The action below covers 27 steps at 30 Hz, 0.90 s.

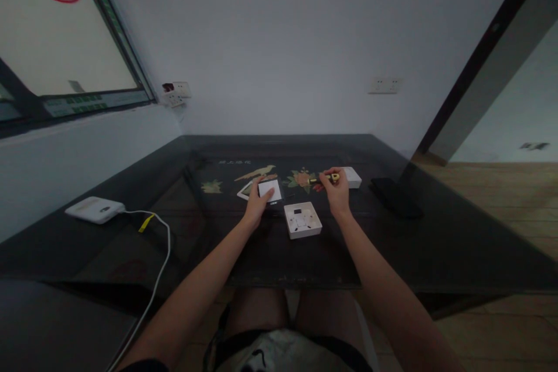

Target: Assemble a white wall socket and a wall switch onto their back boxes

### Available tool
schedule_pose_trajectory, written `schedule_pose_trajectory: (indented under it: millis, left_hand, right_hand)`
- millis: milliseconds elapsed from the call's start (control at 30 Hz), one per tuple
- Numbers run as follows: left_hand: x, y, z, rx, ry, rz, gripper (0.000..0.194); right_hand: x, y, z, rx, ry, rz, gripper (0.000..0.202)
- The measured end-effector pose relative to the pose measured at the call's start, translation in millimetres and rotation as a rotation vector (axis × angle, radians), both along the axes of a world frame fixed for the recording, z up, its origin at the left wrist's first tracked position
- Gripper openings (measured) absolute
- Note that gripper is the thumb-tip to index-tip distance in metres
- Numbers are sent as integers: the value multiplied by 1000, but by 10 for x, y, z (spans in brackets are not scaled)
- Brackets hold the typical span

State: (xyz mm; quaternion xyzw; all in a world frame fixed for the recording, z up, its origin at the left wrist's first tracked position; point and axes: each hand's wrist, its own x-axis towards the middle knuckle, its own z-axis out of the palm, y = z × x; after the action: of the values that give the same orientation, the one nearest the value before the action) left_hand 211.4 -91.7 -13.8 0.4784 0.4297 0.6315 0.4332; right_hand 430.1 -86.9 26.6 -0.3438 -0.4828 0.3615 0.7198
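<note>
My left hand [256, 204] is closed on a white square wall switch panel [269, 190], its thumb lying across the face. A white frame-like piece [242, 192] shows partly from behind that hand. In my right hand [336, 193] is a screwdriver [323, 180] with a yellow and black handle, held roughly level and pointing left toward the panel. Its thin shaft is hard to make out against the dark table. Between the hands and nearer to me, a white square wall mounting box [290, 226] rests with its open side up, apart from both hands.
Behind my right hand sits another white box [354, 178]. A black flat object [396, 197] lies to its right. On the left are a white device [95, 209] and its white cable [168, 244] with a yellow tag. The dark table [209, 267] meets the wall at the back.
</note>
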Motion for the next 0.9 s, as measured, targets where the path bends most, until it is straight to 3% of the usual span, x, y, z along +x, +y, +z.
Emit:
schedule_pose_trajectory:
  millis: [667,900]
  left_hand:
    - [17,3,-42,72,88,43,45]
    - [22,1,-46,86,84,32,41]
  right_hand:
    - [-114,-148,43,83,-149,77,28]
    - [-60,-101,42,45,-75,101,30]
